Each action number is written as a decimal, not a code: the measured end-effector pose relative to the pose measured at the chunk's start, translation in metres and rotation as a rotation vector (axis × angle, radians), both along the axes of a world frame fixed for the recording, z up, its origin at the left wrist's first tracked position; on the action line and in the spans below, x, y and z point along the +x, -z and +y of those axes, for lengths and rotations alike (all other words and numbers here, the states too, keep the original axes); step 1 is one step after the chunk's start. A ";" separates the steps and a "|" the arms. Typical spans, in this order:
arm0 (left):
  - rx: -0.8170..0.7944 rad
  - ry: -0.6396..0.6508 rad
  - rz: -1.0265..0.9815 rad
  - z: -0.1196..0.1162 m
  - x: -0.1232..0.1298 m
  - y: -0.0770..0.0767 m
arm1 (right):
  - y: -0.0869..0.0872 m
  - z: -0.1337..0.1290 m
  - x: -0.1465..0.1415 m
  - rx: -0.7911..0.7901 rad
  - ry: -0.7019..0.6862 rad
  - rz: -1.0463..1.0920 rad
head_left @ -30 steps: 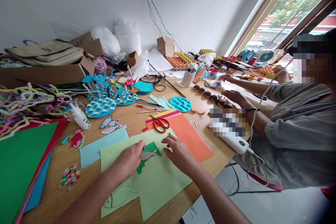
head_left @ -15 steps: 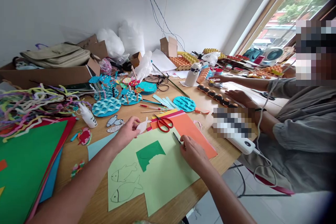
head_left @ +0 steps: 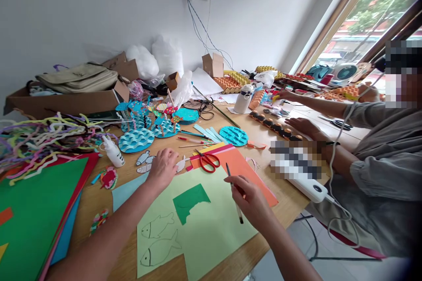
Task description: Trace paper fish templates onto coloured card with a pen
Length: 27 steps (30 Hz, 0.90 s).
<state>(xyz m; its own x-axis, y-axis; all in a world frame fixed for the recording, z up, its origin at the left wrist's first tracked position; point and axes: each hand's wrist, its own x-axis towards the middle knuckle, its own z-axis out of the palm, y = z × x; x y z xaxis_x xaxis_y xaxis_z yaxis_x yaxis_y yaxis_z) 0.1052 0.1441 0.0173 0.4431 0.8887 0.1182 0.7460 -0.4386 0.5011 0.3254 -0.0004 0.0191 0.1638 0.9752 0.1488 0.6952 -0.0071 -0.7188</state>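
A white paper fish cutout [head_left: 181, 165] shows at the fingertips of my left hand [head_left: 163, 166], its near end covered. The fingers there are bent and closed on it. My right hand [head_left: 247, 193] grips a dark pen [head_left: 240, 215] over a pale green sheet [head_left: 211, 237]. Two fish outlines [head_left: 161, 232] are drawn on that sheet's lower left. On it also lies a dark green paper scrap [head_left: 191, 202] with a ragged edge. Red-handled scissors [head_left: 209, 162] rest at the sheet's top, overlapping orange paper [head_left: 234, 162]. More fish cutouts [head_left: 144, 164] lie left of my left hand.
A glue bottle [head_left: 113, 152] stands at left, near colourful pipe cleaners [head_left: 49, 140] and stacked coloured paper [head_left: 42, 210]. Blue wavy discs [head_left: 136, 140] sit farther back. At right, a co-worker's arm [head_left: 316, 134] reaches over the table, beside a white corded device [head_left: 311, 186].
My left hand has turned palm-down over the fish cutout. The pen has swung in my right hand, its lower end now showing below the fingers. The view has shifted slightly.
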 end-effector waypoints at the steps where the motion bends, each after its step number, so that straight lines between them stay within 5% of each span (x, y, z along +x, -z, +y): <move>1: 0.027 0.035 0.016 -0.006 -0.004 -0.007 | -0.005 -0.002 -0.001 0.014 -0.009 0.142; 5: 0.001 0.229 0.087 -0.039 -0.022 -0.023 | -0.016 -0.007 -0.011 0.023 -0.046 0.759; 9: -0.086 0.332 0.212 -0.077 -0.039 -0.012 | -0.009 -0.005 -0.033 -0.012 -0.098 1.008; 16: -0.051 0.365 0.284 -0.125 -0.047 0.022 | 0.015 -0.004 -0.072 -0.102 -0.208 0.781; 27: -0.100 0.331 0.434 -0.131 -0.033 0.018 | 0.033 0.008 -0.086 -0.092 -0.163 0.387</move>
<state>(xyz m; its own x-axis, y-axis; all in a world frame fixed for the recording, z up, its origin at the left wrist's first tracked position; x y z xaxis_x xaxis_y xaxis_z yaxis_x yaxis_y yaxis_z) 0.0724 0.0132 -0.0005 0.6901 0.6909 -0.2156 0.7235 -0.6509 0.2300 0.2397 0.0073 -0.0137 0.0328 0.9993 0.0176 0.3720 0.0041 -0.9282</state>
